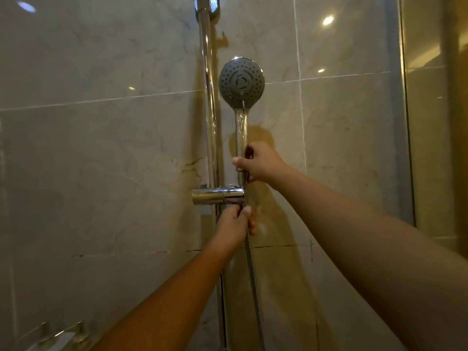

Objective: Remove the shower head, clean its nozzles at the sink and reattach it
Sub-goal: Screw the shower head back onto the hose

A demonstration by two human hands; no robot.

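The shower head [241,82], a round grey nozzle face on a chrome handle, stands upright in the chrome holder [217,196] on the vertical slide rail [210,110]. My right hand [260,162] grips the lower part of the handle just above the holder. Just below the holder, my left hand [235,224] pinches the top end of the metal hose [253,274], where it meets the handle. The hose hangs down from there and leaves the view at the bottom.
Glossy marble wall tiles [101,148] fill the background. A glass shower panel with a metal edge [405,122] stands at the right. A chrome fitting [60,335] shows at the bottom left. The rail's top bracket [207,6] is at the upper edge.
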